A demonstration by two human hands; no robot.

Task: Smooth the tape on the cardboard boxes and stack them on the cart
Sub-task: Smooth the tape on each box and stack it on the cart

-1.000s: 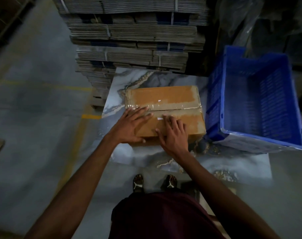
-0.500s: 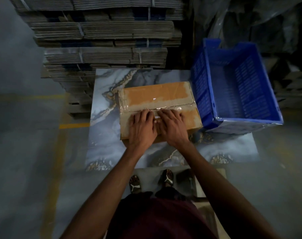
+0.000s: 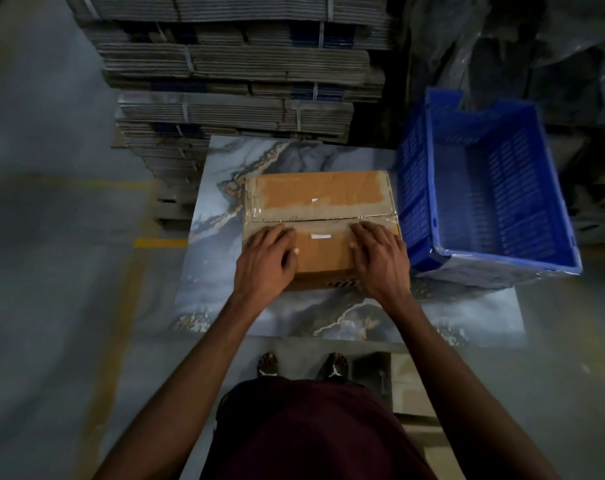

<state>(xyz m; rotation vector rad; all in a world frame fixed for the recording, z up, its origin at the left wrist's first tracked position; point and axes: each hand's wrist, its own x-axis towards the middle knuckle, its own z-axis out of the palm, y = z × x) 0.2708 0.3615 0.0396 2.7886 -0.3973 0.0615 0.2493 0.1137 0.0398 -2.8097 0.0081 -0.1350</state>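
A brown cardboard box [image 3: 315, 192] lies on a marble-patterned table top [image 3: 287, 154]. Clear tape [image 3: 315, 216] runs across its top along the flap seam. My left hand [image 3: 266, 261] presses flat on the near left part of the box top, fingertips at the tape. My right hand [image 3: 377, 258] presses flat on the near right part, fingertips also at the tape. Both hands lie palm down with fingers spread forward. No cart is in view.
A blue plastic crate [image 3: 495, 202] stands tilted at the table's right side, touching the box. Strapped bundles of flat cardboard [image 3: 238, 71] are stacked high behind the table. Grey floor with a yellow line [image 3: 121, 299] lies to the left. My feet [image 3: 301, 365] stand at the near edge.
My hands were side by side at the middle of the tape; they have slid apart along it, the left toward the left end and the right toward the right end.
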